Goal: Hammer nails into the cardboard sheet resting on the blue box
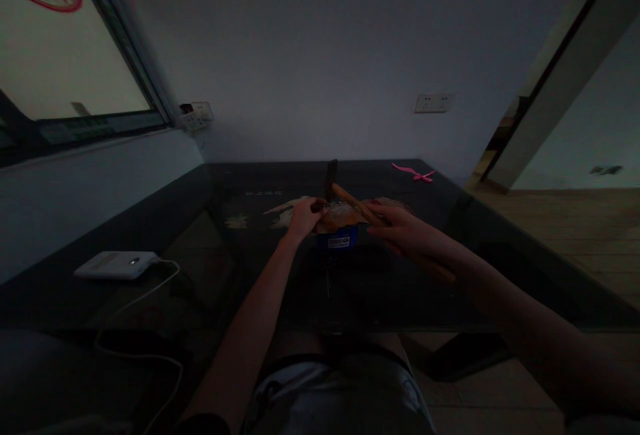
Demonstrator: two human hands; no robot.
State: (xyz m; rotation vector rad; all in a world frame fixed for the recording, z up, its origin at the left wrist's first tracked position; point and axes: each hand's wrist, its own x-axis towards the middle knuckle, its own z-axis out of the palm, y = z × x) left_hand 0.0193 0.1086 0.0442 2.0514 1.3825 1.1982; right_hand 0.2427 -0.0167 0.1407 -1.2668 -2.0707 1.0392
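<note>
My right hand (400, 227) is wrapped round the wooden handle of a hammer (357, 201). Its long dark head (331, 180) stands at the far end, close beyond my left fingertips. My left hand (305, 215) is closed in a pinch at the left side of a crumpled, orange-brown and clear lump (343, 215). What lies between those fingers is too small and dark to make out. Under the lump sits a blue container (338, 239) with a white label on its front. Pale, ragged wrapping (283, 211) spreads out to the left, partly behind my left hand.
A white power bank (117, 265) lies at the left, its white cable (173, 275) running off the table's front edge. Toward the back right of the dark glossy table (240, 178) is a pink ribbon (417, 173). The wall behind has sockets (434, 103).
</note>
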